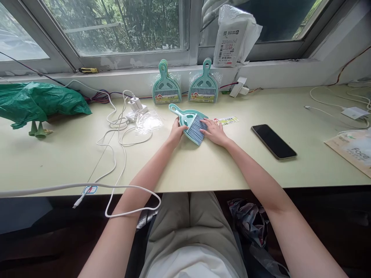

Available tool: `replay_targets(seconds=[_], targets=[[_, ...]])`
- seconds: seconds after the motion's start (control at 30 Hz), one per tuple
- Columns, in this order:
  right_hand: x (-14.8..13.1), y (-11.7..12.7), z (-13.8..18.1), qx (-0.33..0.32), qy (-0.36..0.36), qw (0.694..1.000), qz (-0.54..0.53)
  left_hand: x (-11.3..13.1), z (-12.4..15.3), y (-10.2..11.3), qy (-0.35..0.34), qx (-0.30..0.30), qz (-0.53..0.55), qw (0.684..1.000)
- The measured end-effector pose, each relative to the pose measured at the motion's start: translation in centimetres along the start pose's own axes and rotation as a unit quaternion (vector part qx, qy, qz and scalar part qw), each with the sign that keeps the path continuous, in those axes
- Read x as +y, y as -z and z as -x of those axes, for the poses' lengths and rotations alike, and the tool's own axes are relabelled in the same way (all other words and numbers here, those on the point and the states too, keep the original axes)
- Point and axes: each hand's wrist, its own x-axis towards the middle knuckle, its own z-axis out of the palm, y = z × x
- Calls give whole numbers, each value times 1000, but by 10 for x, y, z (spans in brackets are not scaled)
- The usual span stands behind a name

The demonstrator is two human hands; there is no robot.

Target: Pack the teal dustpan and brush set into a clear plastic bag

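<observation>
Centrally, a small teal plastic dustpan (185,116) is lying flat on the pale, smooth desk (203,166), with a hand brush (196,130) nested in its scoop; the brush's grey bristles are fanning out toward the person in a flat, ribbed wedge. The pan's rounded handle, pierced by a hanging hole, is pointing away to the upper left.

The left hand (176,131) is resting against the left edge of the pan and brush, fingers loosely curled around that side; how firmly it is gripping cannot be told. The right hand (213,131) is lying mostly flat and open, fingers extended, its fingertips pressing on the right side of the bristles. Both bare forearms are reaching in from the desk's near edge.

Behind the pan, two packaged dustpan sets (167,83) of the same teal shape are leaning upright against the white sill wall, each wrapped in clear crinkled film with a printed label. A crumpled clear wrapper (148,121) is lying just left of the hands, and a narrow printed label strip (226,120) is lying just right of them. White cables (116,131) are looping across the left of the desk near a charger plug. A dark, glossy rectangular phone (273,141) is lying face up to the right, well apart from the hands. A wrinkled green plastic bag (37,101) is sitting at far left, and a white parcel bag (233,34) is standing on the sill.
</observation>
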Motion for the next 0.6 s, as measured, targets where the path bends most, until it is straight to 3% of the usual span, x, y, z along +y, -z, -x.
replay_targets(seconds=[0.1,0.23,0.4,0.6], targets=[[15,7,-6,67,-48,997,-9,4,2,2,53,46,27,997],[49,18,-12,164,-162,973,3,9,1,7,61,56,40,996],[86,21,-10,150,-258,954,26,12,1,15,41,26,38,998],[96,25,-7,148,-254,955,28,13,2,19,36,-29,20,999]])
